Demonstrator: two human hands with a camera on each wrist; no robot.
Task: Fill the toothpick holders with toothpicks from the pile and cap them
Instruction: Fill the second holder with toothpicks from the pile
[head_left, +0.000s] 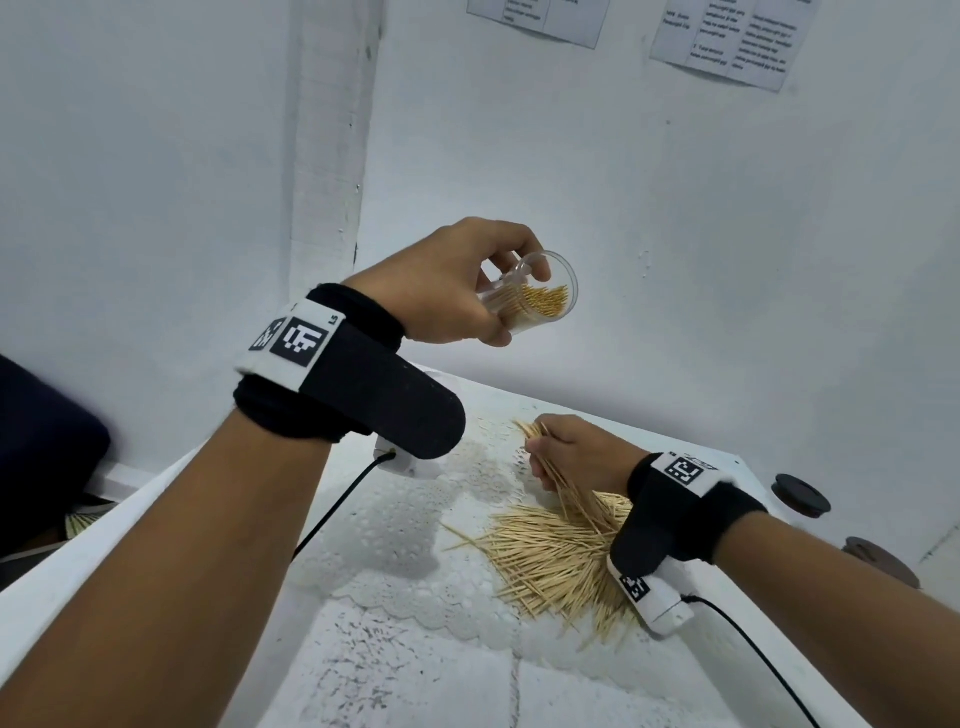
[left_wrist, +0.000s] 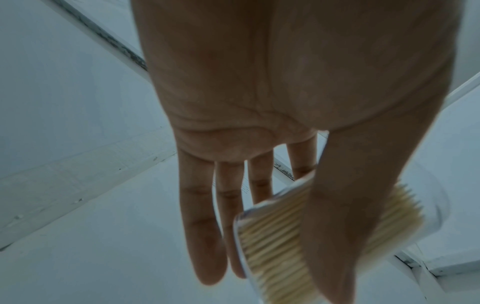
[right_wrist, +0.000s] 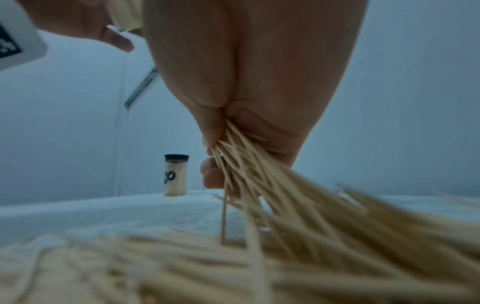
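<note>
Holder (head_left: 535, 301), gripped tilted by left hand (head_left: 457, 291), was held at 11 o'clock above toothpicks (head_left: 550, 457) clenched in right hand (head_left: 576, 452).

A white lace cloth (head_left: 395, 525) covers the white table (head_left: 156, 499). Two printed paper sheets (head_left: 727, 41) hang on the white wall (head_left: 675, 234) behind it. At the far left there is a dark blue object (head_left: 47, 441), but I cannot tell what it is.
</note>
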